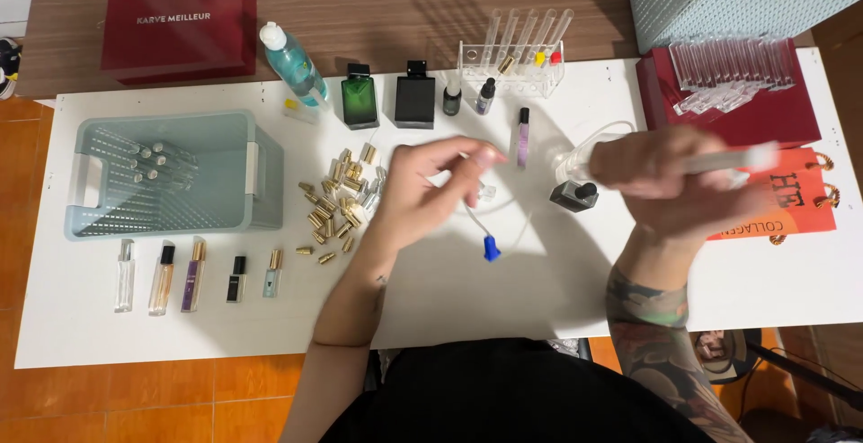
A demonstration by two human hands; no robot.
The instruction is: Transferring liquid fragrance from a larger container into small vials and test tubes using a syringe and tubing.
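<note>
My left hand [430,184] hovers over the middle of the white table [449,299], thumb and forefinger pinched together. A small clear vial [486,193] sits just under its fingers; whether the hand grips it is unclear. A thin clear tube with a blue tip [490,247] lies below that hand. My right hand [670,178] is closed around a long clear syringe-like tube [733,159], blurred by motion, and a thin hose [593,137] loops off to its left. A small dark bottle with a black cap [575,195] stands between the hands.
A pile of several gold caps [337,199] lies left of my left hand. A teal basket [166,173] holds clear vials, with slim filled vials [193,274] in front. Green [359,95] and black [414,94] bottles, a test-tube rack [512,61], red boxes [178,22] and an orange bag [791,200] line the back and right.
</note>
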